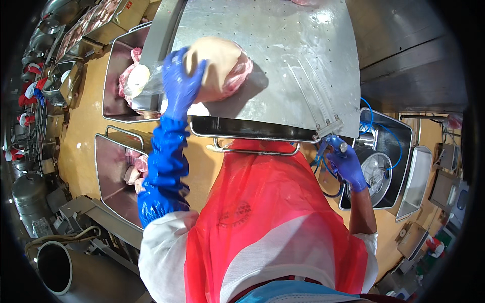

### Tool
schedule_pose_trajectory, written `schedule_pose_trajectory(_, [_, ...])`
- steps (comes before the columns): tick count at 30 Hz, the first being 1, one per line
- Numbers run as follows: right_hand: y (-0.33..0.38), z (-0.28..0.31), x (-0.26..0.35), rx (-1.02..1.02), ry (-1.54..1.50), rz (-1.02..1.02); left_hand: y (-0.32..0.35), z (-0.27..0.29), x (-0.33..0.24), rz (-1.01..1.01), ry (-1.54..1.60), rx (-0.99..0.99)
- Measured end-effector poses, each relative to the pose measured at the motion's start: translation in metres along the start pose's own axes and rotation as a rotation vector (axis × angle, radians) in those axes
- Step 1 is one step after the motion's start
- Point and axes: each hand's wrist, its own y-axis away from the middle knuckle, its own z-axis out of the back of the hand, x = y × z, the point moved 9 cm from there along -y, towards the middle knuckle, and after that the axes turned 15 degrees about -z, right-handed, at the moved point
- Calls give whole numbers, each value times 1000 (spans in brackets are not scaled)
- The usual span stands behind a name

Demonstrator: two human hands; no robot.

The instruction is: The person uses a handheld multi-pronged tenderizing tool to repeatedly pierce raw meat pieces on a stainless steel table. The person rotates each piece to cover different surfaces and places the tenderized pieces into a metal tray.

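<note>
A large skin-on leg of pork [214, 65] lies on the perforated metal table [298, 30], its pink cut face turned to the right. My left hand [183, 83], in a blue glove and blue sleeve, grips its left side, thumb over the pale skin and the other fingers along the far-left edge. At the table's near right corner, my right hand [347, 164], also blue-gloved, is closed round the handle of a multi-needle brine injector [329, 128]. Its several long thin needles point away from me over the table, apart from the meat. A blue hose hangs near the handle.
To the left stand a metal bin [112, 93] with meat and a second bin [108, 174] with meat pieces. A handled metal tub [247, 137] sits under the table's near edge. On the right, a dark tub [396, 194] holds a round metal strainer [376, 174] and blue hose [401, 151].
</note>
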Motion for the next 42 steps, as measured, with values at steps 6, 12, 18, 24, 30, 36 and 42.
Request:
schedule_pose_trajectory(6, [15,5,-16,-17,-3,24,-12,-84,-10,20,281,470])
schedule_pose_trajectory(12, [31,14,-19,-4,89,147,-75,-132,-62,-527,608,919])
schedule_pose_trajectory(18, [25,1,-25,60,126,253,-73,-173,-106,-663,257,740])
schedule_pose_trajectory(24, [22,-23,0,101,231,43,-73,-172,-106,-679,247,706])
schedule_pose_trajectory(30, [3,-42,3,83,131,136,-68,-163,-93,-545,223,645])
schedule_pose_trajectory(36, [0,-50,15,102,115,280,-60,-160,-84,-521,194,586])
schedule_pose_trajectory(42, [-52,-86,94,61,254,346,-62,-155,-85,-517,230,549])
